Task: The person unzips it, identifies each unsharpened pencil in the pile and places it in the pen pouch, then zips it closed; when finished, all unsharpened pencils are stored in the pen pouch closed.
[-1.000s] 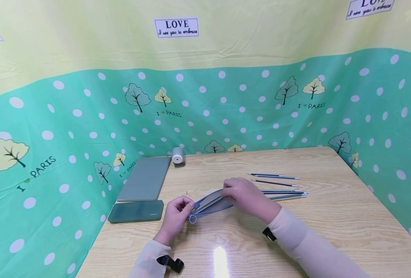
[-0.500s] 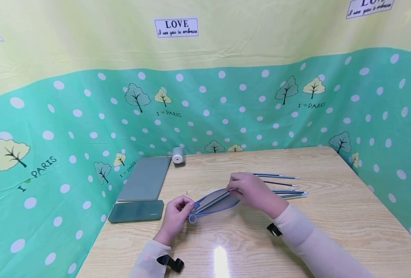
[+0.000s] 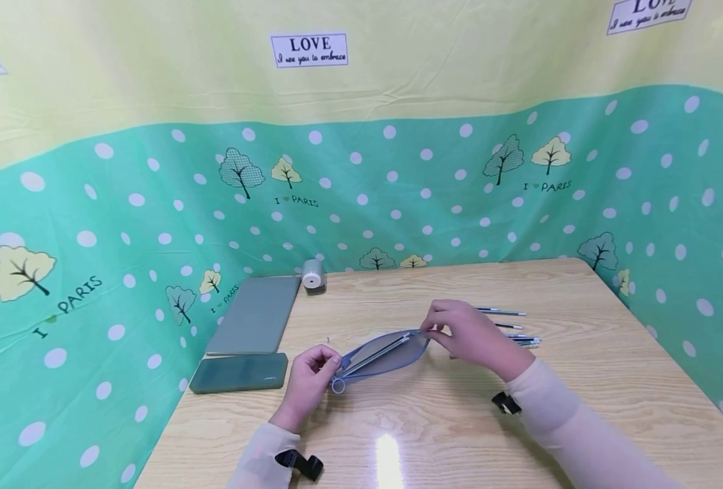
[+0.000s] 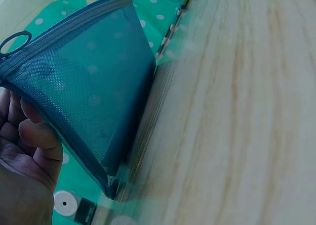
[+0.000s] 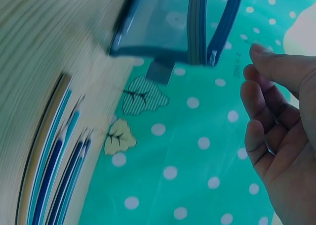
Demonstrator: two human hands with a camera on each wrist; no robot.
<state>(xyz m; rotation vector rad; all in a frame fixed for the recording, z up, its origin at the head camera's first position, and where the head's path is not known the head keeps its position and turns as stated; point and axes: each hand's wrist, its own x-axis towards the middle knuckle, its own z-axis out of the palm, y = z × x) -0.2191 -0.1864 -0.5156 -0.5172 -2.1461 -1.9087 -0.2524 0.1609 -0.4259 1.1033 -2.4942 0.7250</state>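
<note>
A blue mesh zip pencil pouch (image 3: 398,362) stands on its edge above the table, its zipped top spread apart. My left hand (image 3: 308,382) pinches the pouch's left end by the zipper, beside a pull ring (image 3: 338,386). Inside lie pencils (image 3: 378,354), slanting with their ends toward the right. At the right end of the pouch is my right hand (image 3: 477,337); in the right wrist view its loosely bent fingers (image 5: 254,99) are apart from the pouch (image 5: 153,27) and hold nothing.
Several loose pencils (image 3: 500,312) lie on the table right of the pouch, partly behind my right hand. At left are a dark green case (image 3: 239,372) and a grey flat board (image 3: 257,312). A small white and dark pencil sharpener (image 3: 313,275) stands at the back, before a patterned curtain.
My right hand has moved right along the pouch opening, away from the pencils inside, whose ends now show. My left hand keeps its hold in the same place.
</note>
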